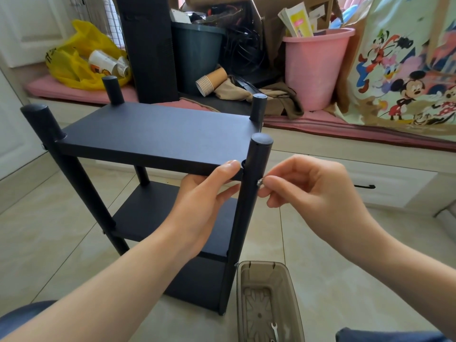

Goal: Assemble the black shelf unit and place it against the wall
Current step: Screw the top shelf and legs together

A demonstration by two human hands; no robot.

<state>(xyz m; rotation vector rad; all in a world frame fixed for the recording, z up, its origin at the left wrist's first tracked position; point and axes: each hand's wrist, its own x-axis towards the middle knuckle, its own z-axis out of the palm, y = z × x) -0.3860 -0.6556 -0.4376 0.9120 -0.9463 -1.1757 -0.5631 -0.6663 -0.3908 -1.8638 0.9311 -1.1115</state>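
Your left hand (207, 193) grips the top board's near edge of the black shelf unit (158, 137), upright on the floor (49, 230). Your right hand (303, 183) fingers pinch a small screw (259, 182) against the near right post (249, 193), pointing sideways.

The shelf unit (158, 134) was black, the far bucket (315, 70) pink, the bag (74, 58) yellow, the floor (49, 230) beige-tiled.

No lettering can be read. The yellow bag (74, 58) bears dark marks too blurred to make out, the booklets in the pink bucket (318, 67) show print too small to tell, and the cartoon cloth (404, 77) carries only pictures.
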